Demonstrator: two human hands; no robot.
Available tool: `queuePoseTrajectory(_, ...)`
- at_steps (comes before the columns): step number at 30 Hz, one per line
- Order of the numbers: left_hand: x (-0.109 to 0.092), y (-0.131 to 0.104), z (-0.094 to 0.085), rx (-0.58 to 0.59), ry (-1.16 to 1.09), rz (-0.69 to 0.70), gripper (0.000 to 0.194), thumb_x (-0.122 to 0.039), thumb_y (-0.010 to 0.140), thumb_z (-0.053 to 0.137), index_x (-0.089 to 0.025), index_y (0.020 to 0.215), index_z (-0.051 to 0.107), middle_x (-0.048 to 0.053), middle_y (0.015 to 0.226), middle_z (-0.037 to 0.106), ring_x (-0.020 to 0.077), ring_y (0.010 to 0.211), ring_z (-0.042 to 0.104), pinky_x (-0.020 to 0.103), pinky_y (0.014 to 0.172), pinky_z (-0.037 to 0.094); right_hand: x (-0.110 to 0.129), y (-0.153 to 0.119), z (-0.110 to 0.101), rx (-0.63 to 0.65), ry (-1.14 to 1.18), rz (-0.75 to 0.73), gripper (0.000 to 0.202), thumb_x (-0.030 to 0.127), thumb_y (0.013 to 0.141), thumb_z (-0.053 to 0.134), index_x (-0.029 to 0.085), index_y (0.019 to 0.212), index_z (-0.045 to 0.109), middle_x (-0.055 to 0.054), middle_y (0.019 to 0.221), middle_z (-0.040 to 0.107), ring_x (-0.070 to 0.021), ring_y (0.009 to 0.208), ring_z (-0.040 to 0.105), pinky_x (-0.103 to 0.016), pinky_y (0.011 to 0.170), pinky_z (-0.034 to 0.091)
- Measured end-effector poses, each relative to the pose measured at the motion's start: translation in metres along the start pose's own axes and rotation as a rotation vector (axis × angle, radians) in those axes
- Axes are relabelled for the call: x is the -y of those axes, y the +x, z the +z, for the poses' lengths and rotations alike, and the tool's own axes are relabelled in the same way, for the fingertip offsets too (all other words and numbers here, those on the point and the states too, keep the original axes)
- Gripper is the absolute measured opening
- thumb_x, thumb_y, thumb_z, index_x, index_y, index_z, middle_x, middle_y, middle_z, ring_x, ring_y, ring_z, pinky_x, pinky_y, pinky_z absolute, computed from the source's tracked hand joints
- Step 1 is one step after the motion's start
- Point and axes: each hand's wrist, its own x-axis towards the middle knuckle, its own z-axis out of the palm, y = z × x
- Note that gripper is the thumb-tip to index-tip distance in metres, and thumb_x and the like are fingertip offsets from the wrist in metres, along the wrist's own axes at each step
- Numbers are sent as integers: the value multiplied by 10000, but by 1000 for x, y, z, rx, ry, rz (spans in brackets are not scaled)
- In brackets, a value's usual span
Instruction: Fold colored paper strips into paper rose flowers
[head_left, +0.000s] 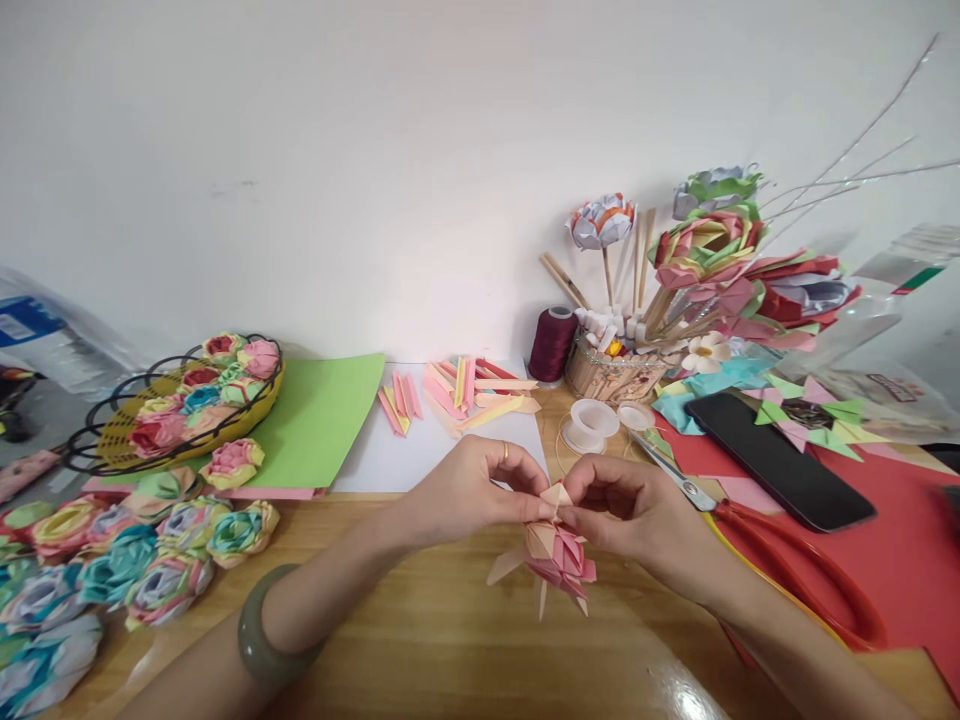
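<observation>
A pink and peach folded paper flower is held above the wooden table, its pale pointed petals sticking out below. My left hand pinches its upper peach petal from the left, with thumb and fingers closed. From the right, my right hand pinches the same upper part, fingertips close to those of the left. The fingers partly hide the petal between them. Behind the hands, folded pink, yellow and peach paper strips lie on a white sheet. A white spool stands just beyond my right hand.
On the left are a yellow basket of paper flowers, more loose flowers and a green sheet. Right are red-handled scissors, a black phone and red paper. A maroon thread cone stands beside a wooden holder.
</observation>
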Motion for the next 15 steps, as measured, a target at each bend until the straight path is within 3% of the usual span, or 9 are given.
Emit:
queuePoseTrajectory(8,-5,-4,1,-34,17,-5,132,-223,657,648,-122,724,597,9,717,593,93,671,540,238,667,437,5,-2,5,-103,-90,-75,175,273,723,628,166,637,518,19,582,555,-74,469,498,-203,444,424)
queuePoseTrajectory(15,-9,-7,12,-183,149,65,109,-223,675,619,-125,654,577,0,676,591,83,623,541,211,602,457,3,-4,7,-169,-338,-275,115,213,765,568,168,662,540,5,596,569,-89,508,518,-209,485,452)
